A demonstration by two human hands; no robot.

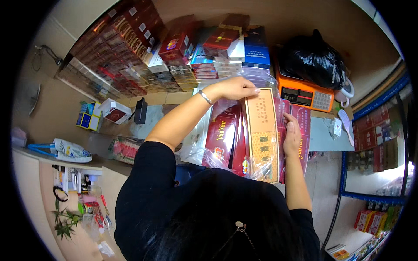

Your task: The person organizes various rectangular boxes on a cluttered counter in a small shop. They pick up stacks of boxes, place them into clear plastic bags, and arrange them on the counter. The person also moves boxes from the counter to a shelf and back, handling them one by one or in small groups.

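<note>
A long gold carton (264, 130) with printed writing stands out from a clear plastic bag (196, 153). My left hand (237, 88), a bracelet at its wrist, grips the far end of this carton. Dark red cartons (222, 137) lie beside it on the left, inside the bag. My right hand (291, 135) lies along the gold carton's right side, over more dark red cartons (302, 120). Its fingers are partly curled, and I cannot tell whether they grip anything.
An orange scale (305, 98) carries a black plastic bag (312, 62). Stacked cartons (120, 49) fill the back left, with blue cartons (256, 52) behind my left hand. A hairbrush (345, 125) lies right. At left are a black stand (140, 111) and a white box (115, 111).
</note>
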